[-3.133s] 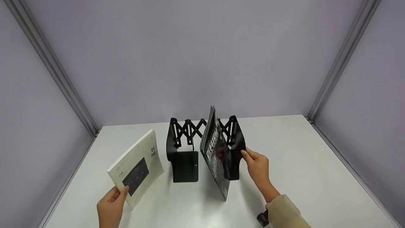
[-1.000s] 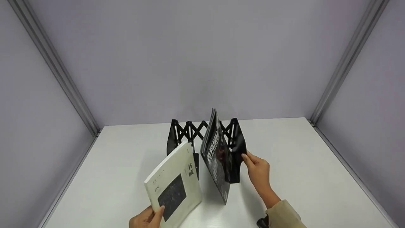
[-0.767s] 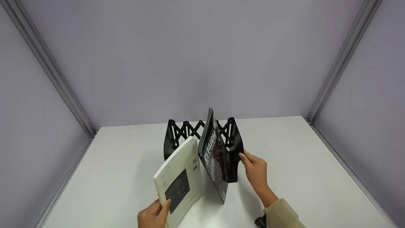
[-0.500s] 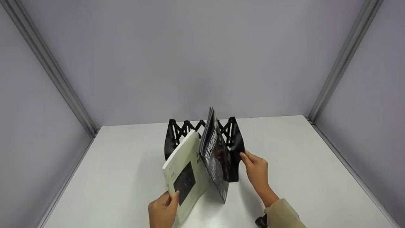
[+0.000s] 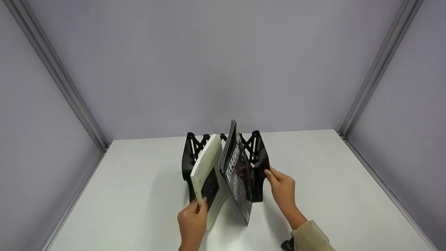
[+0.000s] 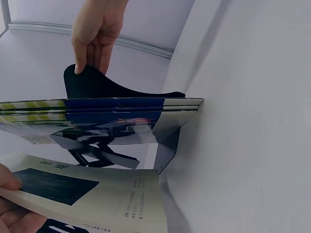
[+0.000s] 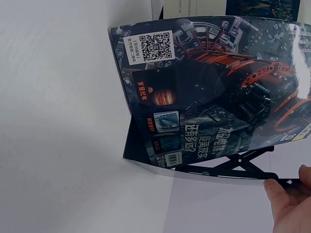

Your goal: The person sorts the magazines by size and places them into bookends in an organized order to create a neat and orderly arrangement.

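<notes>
My left hand (image 5: 193, 219) pinches a cream paperback book (image 5: 205, 174) by its near edge, thumb on the front cover beside a dark printed picture. The book stands tilted between the two end panels of a black expandable book rack (image 5: 188, 158), partly hiding its left panel. To the book's right, several dark glossy magazines (image 5: 240, 174) lean upright against the rack's right side; their stacked edges show in the left wrist view. My right hand (image 5: 283, 186) grips the rack's right panel (image 5: 260, 157) between thumb and fingers. In the right wrist view, the front magazine (image 7: 209, 87) covers most of the rack.
The rack stands on a white table (image 5: 324, 181), its crisscross back towards a pale rear wall (image 5: 223, 69). Side walls flank the table. A dark object (image 5: 288, 244) sits at the right wrist, by the beige sleeve (image 5: 312, 237).
My left hand has carried the book from the left side rightward and forward into the rack, beside the magazines, turning it more edge-on. My right hand has kept its grip on the right panel.
</notes>
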The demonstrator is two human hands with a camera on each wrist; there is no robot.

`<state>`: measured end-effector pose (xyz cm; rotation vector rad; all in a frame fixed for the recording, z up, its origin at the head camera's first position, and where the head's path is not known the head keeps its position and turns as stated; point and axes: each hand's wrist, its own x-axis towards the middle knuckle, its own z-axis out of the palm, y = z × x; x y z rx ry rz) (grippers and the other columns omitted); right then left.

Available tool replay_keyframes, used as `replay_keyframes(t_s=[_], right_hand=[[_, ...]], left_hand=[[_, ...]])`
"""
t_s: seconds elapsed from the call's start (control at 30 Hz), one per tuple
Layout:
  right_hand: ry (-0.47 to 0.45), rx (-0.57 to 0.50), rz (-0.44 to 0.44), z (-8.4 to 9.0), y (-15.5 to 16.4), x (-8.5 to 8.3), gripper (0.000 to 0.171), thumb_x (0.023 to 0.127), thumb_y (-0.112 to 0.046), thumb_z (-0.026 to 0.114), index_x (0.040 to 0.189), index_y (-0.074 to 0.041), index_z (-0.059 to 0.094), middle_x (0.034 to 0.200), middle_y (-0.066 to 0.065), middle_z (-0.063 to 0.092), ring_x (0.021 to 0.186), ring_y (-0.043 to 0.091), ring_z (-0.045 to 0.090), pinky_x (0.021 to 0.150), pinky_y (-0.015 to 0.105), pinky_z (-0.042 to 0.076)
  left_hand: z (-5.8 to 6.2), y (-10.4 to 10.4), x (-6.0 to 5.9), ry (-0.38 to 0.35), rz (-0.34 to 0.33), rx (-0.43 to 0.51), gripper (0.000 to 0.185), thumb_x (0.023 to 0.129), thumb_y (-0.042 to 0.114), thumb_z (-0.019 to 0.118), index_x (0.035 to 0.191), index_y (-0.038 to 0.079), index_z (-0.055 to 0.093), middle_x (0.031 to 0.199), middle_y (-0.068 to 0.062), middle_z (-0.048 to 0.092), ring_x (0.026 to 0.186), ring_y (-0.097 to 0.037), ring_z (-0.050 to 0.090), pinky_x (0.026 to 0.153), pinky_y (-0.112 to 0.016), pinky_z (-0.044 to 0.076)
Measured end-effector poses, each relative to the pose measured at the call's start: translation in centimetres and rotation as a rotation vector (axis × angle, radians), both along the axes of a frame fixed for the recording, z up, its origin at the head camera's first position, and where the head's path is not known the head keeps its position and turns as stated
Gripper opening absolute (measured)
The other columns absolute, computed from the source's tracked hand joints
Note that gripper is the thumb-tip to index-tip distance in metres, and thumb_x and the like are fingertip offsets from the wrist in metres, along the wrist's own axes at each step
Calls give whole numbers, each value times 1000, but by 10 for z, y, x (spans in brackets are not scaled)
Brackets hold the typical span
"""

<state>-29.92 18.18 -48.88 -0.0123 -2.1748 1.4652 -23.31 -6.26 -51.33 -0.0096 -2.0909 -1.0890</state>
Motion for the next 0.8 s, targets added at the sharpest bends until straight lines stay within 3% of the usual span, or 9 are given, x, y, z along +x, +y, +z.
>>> replay_keyframes(t_s=[0.27,0.5,0.8], right_hand=[[-25,-14,8,0,0,0,28,94,-15,69,119,-2,70,108,17,74,93,25,75,78,8,54],[-19,-13,3,0,-2,-1,28,93,-16,70,118,-3,71,107,16,74,90,10,73,77,6,52],[-18,-12,-7,-1,0,-1,28,93,-15,70,117,0,71,106,16,74,88,3,70,76,7,52]], left_hand=[[-6,15,-19,99,33,-28,28,77,-7,76,60,7,59,49,0,54,46,3,36,40,-13,33],[-9,24,-34,132,65,6,25,78,-5,76,62,6,61,50,1,52,49,2,33,43,-14,28],[-10,37,-45,74,85,49,18,82,-2,75,67,6,67,55,-1,60,52,-3,41,44,-20,38]])
